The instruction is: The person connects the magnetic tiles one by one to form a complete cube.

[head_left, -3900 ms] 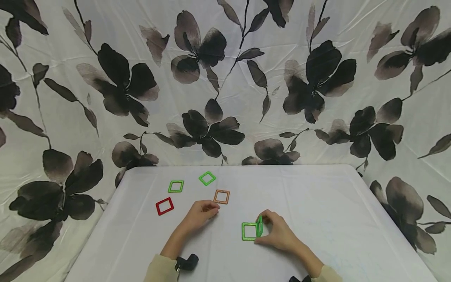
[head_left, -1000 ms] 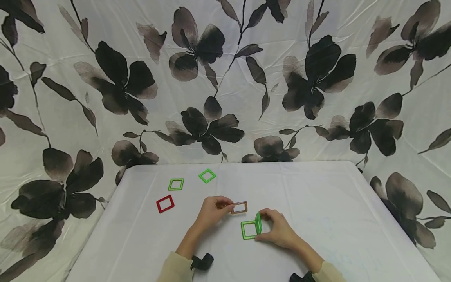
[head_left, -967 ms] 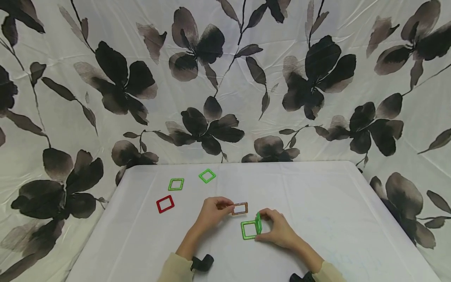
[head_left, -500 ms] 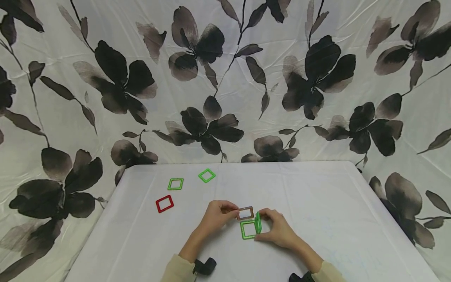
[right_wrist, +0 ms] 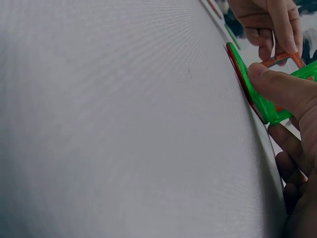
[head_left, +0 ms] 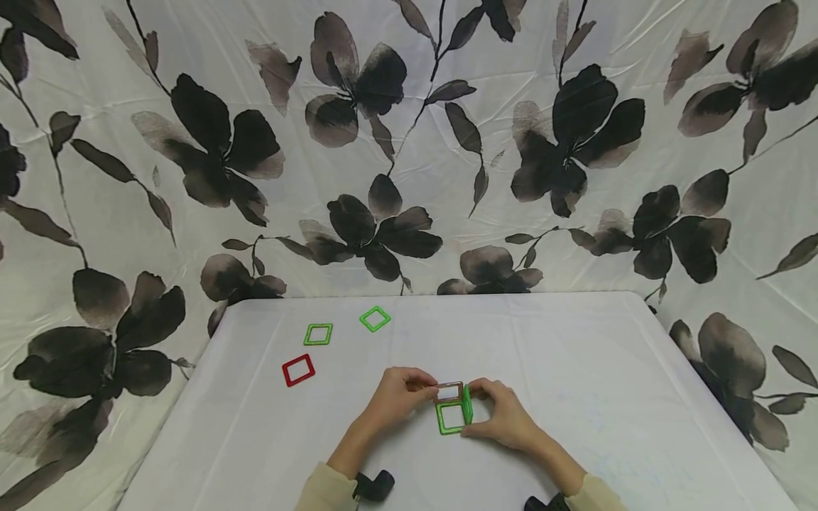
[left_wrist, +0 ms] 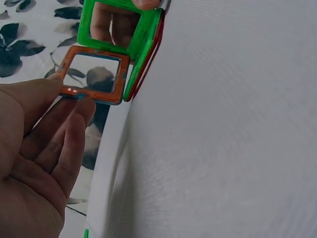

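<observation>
My left hand pinches an orange square magnetic tile by its left side, thumb against fingers. The tile stands on edge at the far side of a flat green magnetic tile. In the left wrist view the orange tile's edge meets or nearly meets the green pieces; contact is hard to tell. With thumb and fingers, my right hand holds an upright green magnetic tile at the flat tile's right side. A red tile lies beneath the flat green one, its edge showing in both wrist views.
On the white table, a red magnetic tile and two green ones, a left green tile and a right green tile, lie flat at the back left. A floral cloth hangs behind the table.
My left hand has picked the orange tile off the table, raised it on edge and carried it right and nearer, up to the green tiles. The right hand stays in place.
</observation>
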A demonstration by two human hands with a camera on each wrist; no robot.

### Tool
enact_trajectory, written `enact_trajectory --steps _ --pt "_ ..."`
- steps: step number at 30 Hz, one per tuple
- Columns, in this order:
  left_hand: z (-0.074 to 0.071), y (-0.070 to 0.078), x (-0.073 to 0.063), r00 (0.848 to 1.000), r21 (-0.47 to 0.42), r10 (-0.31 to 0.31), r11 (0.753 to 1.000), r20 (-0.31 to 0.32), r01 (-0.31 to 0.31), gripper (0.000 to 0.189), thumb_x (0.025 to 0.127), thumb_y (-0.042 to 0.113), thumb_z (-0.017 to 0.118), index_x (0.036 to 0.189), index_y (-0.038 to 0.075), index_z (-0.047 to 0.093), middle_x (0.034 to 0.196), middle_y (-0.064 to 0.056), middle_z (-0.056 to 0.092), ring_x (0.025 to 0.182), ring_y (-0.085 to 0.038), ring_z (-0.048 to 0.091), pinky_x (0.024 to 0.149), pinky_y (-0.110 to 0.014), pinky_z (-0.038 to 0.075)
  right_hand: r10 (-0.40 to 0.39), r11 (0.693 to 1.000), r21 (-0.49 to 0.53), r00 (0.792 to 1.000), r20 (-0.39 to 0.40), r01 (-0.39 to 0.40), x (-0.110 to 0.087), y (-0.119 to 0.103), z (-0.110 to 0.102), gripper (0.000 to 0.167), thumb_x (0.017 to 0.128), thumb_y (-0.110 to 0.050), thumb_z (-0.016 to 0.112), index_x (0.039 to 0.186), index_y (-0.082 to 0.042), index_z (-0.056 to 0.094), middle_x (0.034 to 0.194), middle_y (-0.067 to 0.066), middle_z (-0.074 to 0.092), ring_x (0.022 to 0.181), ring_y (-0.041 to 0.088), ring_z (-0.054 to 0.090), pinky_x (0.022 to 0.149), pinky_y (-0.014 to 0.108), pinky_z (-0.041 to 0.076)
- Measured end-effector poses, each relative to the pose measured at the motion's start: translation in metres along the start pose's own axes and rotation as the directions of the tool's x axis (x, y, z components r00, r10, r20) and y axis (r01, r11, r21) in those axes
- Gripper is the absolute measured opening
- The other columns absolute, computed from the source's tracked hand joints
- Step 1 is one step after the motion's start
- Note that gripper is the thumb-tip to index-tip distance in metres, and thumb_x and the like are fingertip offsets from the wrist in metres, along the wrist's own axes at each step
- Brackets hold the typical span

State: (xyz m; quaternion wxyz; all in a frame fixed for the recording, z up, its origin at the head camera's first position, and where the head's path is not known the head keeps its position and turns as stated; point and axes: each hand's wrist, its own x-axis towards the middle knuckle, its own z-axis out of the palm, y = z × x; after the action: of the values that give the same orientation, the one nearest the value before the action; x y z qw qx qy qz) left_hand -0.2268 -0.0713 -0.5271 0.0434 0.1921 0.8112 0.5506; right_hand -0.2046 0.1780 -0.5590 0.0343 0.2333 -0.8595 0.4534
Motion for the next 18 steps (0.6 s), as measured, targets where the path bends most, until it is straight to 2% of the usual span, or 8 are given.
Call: enact_trajectory --steps 9,18 --pt "0.0019 0.0022 -0.0008 1.0 0.006 -0.002 1.0 -0.003 0.002 0.006 0.087 0.015 0.075 0.091 0.011 0.075 0.078 0.006 0.07 0.07 -0.014 0.067 0.064 -0.025 0.051 -0.001 1.0 0.006 1.0 0.006 0.0 -0.0002 -0.0005 -0.001 0.063 0.061 -0.037 0.093 0.114 -0.023 0.061 0.102 -0.017 0.063 0.094 0.013 0.055 0.084 0.034 0.044" --pt "0.0037 0.0005 -0.0002 1.0 0.023 0.017 1.0 0.016 -0.018 0.007 0.086 0.017 0.076 0.091 0.012 0.075 0.078 0.007 0.07 0.069 -0.011 0.065 0.061 -0.024 0.051 -0.036 0.999 0.003 0.999 0.001 0.036 -0.0018 -0.0004 -0.0023 0.066 0.062 -0.035 0.092 0.118 -0.021 0.061 0.103 -0.016 0.064 0.094 0.015 0.055 0.084 0.035 0.043"
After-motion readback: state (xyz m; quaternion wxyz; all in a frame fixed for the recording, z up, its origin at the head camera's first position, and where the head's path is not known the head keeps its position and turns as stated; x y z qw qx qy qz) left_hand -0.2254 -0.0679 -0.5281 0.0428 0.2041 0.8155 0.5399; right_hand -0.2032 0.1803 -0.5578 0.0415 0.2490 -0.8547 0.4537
